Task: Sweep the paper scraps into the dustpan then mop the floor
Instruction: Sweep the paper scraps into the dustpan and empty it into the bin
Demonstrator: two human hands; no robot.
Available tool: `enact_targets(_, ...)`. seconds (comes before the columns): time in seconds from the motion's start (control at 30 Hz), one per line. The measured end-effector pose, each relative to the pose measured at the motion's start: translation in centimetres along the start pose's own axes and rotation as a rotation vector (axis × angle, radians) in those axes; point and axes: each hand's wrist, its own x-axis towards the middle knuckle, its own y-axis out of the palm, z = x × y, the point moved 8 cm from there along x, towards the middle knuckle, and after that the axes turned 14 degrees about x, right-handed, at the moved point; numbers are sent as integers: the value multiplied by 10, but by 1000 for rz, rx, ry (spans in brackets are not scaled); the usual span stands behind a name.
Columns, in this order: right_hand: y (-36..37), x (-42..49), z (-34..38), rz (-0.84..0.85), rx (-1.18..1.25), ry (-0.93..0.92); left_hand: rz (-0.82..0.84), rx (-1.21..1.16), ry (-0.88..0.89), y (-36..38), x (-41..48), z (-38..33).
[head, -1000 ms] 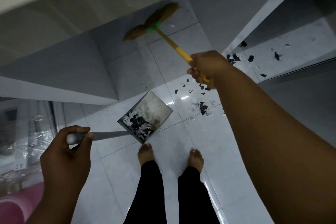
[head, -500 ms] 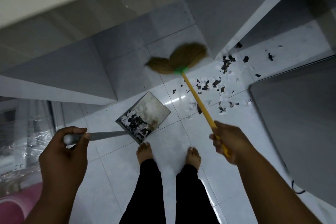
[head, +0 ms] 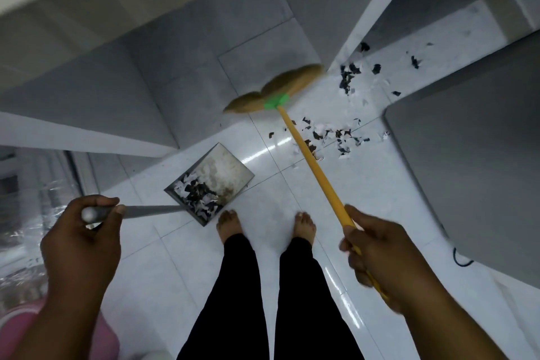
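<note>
A metal dustpan (head: 226, 168) lies on the white tiled floor just ahead of my left foot, with black and white paper scraps heaped in its near corner. My left hand (head: 80, 240) grips the end of its long grey handle (head: 152, 210). My right hand (head: 377, 257) grips the yellow stick of a broom (head: 312, 168); its straw head (head: 274, 89), blurred, hangs beyond the dustpan. Loose paper scraps (head: 336, 137) lie on the floor right of the stick, and more scraps (head: 350, 76) sit farther back by the doorway.
Grey walls close in ahead and on the left. A dark grey panel (head: 473, 169) stands at the right, with a black cable (head: 461, 260) at its foot. Clear plastic sheeting (head: 26, 213) and a pink object (head: 17, 327) are at the lower left. My bare feet (head: 266, 225) stand behind the dustpan.
My right hand has pulled back from far ahead to low on the right, drawing the broom head toward me. The dustpan and my left hand have stayed put.
</note>
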Motion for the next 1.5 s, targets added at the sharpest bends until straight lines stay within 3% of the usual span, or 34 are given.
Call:
enact_targets(0.2, 31, 91, 1, 17, -197, 12, 6, -5, 33, -1, -8, -15)
enact_targets(0.3, 12, 101, -18, -7, -264, 57, -1, -11, 38, -3, -13, -17)
enact_targets(0.5, -68, 43, -25, -103, -316, 95, -14, -9, 11, -16, -21, -9)
enact_targets(0.63, -92, -16, -1, -40, -300, 52, -28, -26, -45, -25, -26, 2)
enact_targets(0.8, -74, -36, 35, 33, -322, -21, -65, -44, -76, -32, -32, 15)
enact_targets(1.07, -10, 66, 30, 69, -558, 34, -57, -67, -87, -31, -36, 37)
enact_targets(1.33, -126, 49, 12, -120, -687, 95, -51, -88, -73, -36, -41, 18)
enact_targets(1.5, -176, 15, 11, -181, -594, 121, -17, -65, -38, -24, -37, -8)
